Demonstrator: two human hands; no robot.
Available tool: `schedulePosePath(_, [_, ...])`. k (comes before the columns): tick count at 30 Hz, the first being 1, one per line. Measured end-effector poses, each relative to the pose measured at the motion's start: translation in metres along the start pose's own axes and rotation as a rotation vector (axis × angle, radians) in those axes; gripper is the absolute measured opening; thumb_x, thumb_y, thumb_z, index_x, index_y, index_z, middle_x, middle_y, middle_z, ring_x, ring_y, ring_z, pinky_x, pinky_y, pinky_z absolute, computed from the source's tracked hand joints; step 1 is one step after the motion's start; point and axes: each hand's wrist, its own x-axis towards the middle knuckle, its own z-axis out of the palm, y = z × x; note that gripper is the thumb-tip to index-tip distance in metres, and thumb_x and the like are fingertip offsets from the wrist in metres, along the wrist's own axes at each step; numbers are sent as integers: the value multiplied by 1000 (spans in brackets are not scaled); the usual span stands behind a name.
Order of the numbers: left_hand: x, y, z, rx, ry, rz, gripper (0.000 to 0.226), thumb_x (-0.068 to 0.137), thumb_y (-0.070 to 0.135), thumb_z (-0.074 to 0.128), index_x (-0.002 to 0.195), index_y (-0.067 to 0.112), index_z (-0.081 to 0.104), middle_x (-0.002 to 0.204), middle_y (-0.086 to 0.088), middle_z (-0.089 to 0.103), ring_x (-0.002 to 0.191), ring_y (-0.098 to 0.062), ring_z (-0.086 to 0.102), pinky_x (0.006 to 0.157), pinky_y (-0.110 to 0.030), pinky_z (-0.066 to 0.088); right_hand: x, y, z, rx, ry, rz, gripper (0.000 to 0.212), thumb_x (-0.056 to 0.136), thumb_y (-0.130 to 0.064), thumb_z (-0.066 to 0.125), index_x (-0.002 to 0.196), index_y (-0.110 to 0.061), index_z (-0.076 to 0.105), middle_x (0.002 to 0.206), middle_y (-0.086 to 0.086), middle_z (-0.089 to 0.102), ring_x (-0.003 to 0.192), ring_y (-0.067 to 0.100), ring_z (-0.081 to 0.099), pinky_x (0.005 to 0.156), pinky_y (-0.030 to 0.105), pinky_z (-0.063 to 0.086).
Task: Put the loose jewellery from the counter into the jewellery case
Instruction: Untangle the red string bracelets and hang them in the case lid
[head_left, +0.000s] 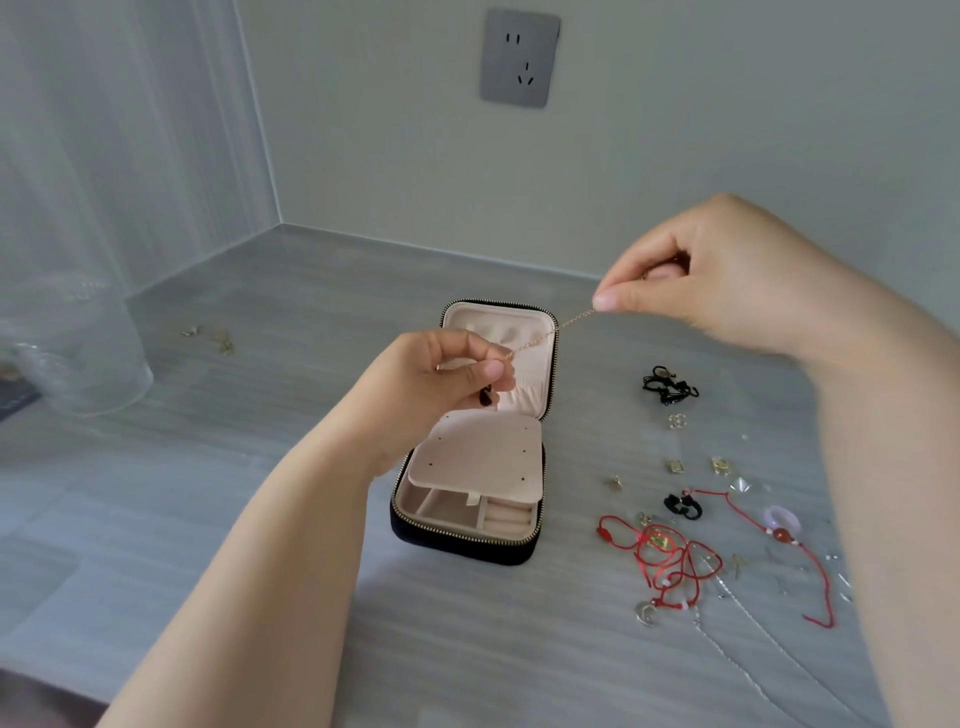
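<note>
both hands are above the open case, which stands on the grey counter. the left hand pinches one end of a thin gold chain between thumb and finger, and the right hand pinches the other end, so the chain is stretched in the air in front of the lid. right of the case lie red cords, black pieces, a pale ring and small charms. a socket is on the wall.
</note>
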Motion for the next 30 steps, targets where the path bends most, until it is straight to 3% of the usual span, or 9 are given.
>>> schedulePosePath(4, [3,-3,-7,110,81,23,9,84,13,65,78,18,70,68,8,66,72,-15,55,74,-20,44,5,1,4,-25,-4,34,8,79,-22,72,71,-22,70,30,-18,41,38,-5,44,35,8,25])
schedulePosePath(8, [8,-9,-11,350,227,133,11,81,13,68,76,23,69,75,2,68,67,-2,54,60,-6,38,19,-3,19,-34,62,34,8,78,-26,72,70,-25,70,40,-19,48,49,-13,48,40,4,28])
schedulePosePath(12, [13,-17,-17,496,326,142,19,76,16,74,74,28,60,72,8,64,72,-8,56,59,-8,37,37,-16,41,-63,79,15,5,80,-27,69,76,-24,71,73,-15,60,87,8,60,69,21,44])
schedulePosePath(14, [14,-20,-19,522,356,132,22,71,19,78,73,29,58,71,13,62,75,-9,56,61,-8,37,46,-20,51,-89,82,2,6,79,-27,69,76,-23,71,81,-3,66,91,19,63,77,29,50])
schedulePosePath(16, [16,-22,-21,525,365,134,26,66,22,81,74,28,57,71,14,60,72,-8,53,59,-9,37,53,-23,59,-104,76,2,5,78,-27,70,76,-22,71,86,6,70,89,25,66,78,34,52])
schedulePosePath(19, [21,-23,-22,432,415,167,35,65,22,82,81,26,52,78,10,51,70,-7,46,58,-7,36,61,-24,69,-109,64,-2,3,77,-25,72,77,-22,71,80,0,67,88,25,67,76,31,52])
schedulePosePath(25, [32,-25,-21,95,231,29,68,77,24,72,133,35,35,122,3,52,110,-10,53,79,-13,44,72,-13,82,-120,121,-34,3,76,-24,72,77,-24,70,71,-13,51,83,12,61,66,24,44])
schedulePosePath(28, [35,-28,-17,107,165,28,65,78,16,72,127,43,39,100,0,60,87,-12,60,69,-18,51,75,-7,85,-65,142,-76,5,75,-24,73,74,-25,68,59,-11,45,55,1,44,51,20,33])
schedulePosePath(30, [38,-30,-14,79,181,64,56,79,9,70,116,45,47,100,-4,63,91,-19,61,76,-28,55,77,-5,87,-71,142,-102,5,76,-23,72,75,-24,67,61,-9,52,54,3,46,52,22,36])
